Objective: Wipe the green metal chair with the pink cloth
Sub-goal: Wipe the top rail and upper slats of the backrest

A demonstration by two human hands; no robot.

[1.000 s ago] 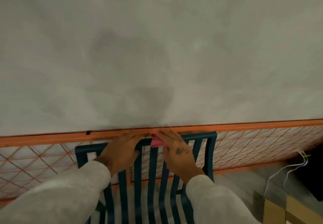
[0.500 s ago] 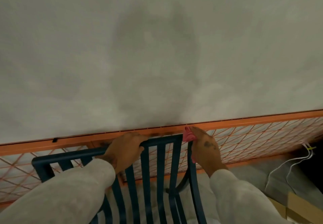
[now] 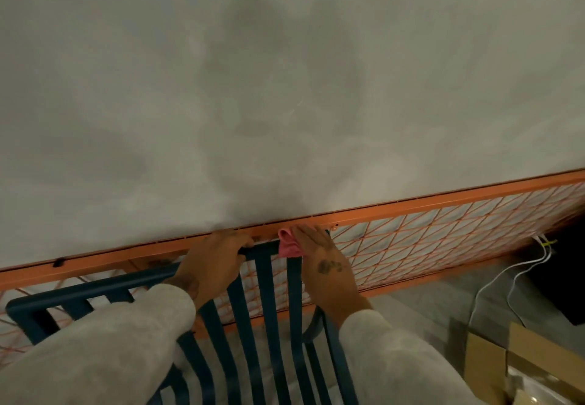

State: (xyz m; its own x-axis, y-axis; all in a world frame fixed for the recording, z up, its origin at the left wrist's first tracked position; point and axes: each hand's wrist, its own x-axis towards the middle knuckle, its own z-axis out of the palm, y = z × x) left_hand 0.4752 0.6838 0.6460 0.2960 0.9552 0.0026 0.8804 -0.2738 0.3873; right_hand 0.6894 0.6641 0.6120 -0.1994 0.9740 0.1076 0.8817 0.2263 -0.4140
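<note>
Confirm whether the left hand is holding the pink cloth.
No, the right hand presses the pink cloth on the chair, while the left hand grips its bare top rail.

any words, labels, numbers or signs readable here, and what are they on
No readable text anywhere.
Dark mark on the back of the right hand: too blurred to read.
cardboard boxes: no print visible.
No label shows on the chair or the pink cloth.

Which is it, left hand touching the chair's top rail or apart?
Touching: the head view shows the left hand with fingers curled over the green chair's top rail.
</note>
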